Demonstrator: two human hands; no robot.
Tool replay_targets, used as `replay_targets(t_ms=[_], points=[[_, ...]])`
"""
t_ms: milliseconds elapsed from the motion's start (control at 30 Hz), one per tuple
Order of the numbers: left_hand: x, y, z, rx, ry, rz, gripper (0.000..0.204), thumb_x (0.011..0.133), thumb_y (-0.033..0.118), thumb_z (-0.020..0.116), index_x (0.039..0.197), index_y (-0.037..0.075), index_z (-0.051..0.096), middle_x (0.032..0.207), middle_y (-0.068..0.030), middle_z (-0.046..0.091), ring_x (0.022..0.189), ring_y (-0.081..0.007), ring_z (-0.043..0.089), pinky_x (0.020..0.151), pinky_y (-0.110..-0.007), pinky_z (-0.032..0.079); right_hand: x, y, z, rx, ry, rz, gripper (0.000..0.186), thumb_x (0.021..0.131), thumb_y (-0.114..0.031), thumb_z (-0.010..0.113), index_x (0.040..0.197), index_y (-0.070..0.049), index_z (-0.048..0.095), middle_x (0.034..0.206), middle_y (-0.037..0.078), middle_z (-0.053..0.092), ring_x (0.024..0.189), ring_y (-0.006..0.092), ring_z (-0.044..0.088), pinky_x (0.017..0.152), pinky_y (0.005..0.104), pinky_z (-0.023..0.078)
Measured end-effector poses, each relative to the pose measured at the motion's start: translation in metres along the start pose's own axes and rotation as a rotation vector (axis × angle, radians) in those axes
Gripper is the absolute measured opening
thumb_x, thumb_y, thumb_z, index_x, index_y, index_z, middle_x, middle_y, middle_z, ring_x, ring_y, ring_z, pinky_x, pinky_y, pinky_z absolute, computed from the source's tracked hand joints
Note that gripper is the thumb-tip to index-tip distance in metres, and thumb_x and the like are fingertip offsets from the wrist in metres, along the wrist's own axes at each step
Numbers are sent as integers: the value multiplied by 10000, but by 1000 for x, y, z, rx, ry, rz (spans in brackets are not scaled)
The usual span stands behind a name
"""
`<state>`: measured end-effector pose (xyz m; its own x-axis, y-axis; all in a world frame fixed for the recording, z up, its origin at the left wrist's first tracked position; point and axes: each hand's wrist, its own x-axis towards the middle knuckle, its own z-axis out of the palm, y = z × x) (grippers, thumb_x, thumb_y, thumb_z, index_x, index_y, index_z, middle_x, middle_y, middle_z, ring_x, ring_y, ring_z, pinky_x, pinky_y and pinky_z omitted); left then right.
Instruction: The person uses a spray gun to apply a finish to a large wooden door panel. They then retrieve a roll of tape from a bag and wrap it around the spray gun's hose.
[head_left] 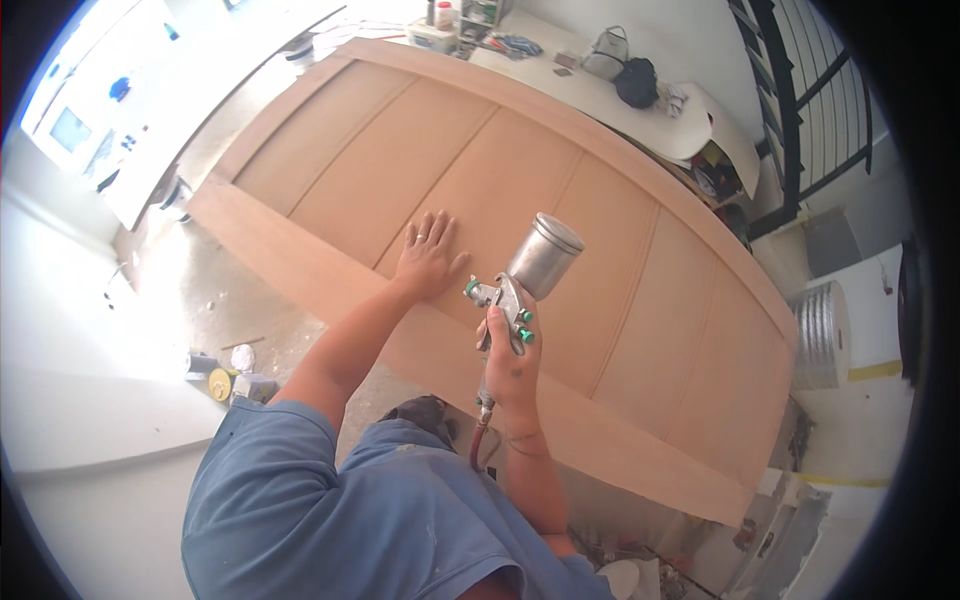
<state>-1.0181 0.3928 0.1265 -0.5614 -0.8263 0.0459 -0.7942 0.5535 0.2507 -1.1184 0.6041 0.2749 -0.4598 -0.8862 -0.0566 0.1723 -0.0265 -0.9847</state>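
The left hand [430, 260] lies flat and empty, as if feeling, on the big wooden panel [600, 290], which has the blue shirt [400, 510] by its near side. Above the panel, the right hand [513, 365] is wrapped round a metal spray gun [511, 297] with a shiny, round cup [546, 255]. Spraying would likely need the left hand lifted. The panel looks smooth and pinkish, with long straight lines.

A grey bag [606, 54] and a black bundle [636, 84] rest side by side on the white bench [582, 97]. The black railing [782, 105] stands right of the bench. A yellow can [221, 384] sits on the floor [262, 285], at left.
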Motion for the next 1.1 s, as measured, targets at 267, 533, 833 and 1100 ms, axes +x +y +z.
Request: replay_targets(t_ms=[267, 533, 833, 1100], points=[[-30, -73, -29, 27, -135, -251, 916, 1070, 648, 386, 1710, 28, 176, 1798, -176, 120, 1670, -343, 45, 1335, -548, 40, -19, 9, 54, 109, -38, -4, 398, 1102, -115, 555, 1489, -26, 533, 935, 8, 643, 750, 54, 573, 673, 242, 491], [32, -92, 0, -29, 87, -226, 908, 1069, 613, 396, 1686, -28, 212, 1785, -198, 161, 1667, -363, 44, 1339, -533, 14, 14, 27, 73, 93, 75, 44, 336, 1102, -125, 545, 1421, -24, 572, 876, 16, 647, 718, 73, 579, 642, 256, 487], [157, -100, -15, -107, 136, 158, 868, 1050, 581, 460, 1648, -34, 327, 1751, -202, 272, 1639, -380, 185, 1335, -531, 115, 105, 27, 149, 38, 239, 121, 378, 1108, -150, 527, 1469, -37, 527, 847, 31, 633, 699, 82, 573, 634, 259, 482], [263, -167, -28, -97, 110, 368, 857, 1046, 600, 454, 1653, 5, 349, 1752, -141, 305, 1639, -322, 211, 1338, -479, 140, 168, 33, 195, -87, 374, 101, 340, 1110, -204, 545, 1399, -26, 562, 839, 32, 639, 710, 96, 594, 630, 274, 492]])
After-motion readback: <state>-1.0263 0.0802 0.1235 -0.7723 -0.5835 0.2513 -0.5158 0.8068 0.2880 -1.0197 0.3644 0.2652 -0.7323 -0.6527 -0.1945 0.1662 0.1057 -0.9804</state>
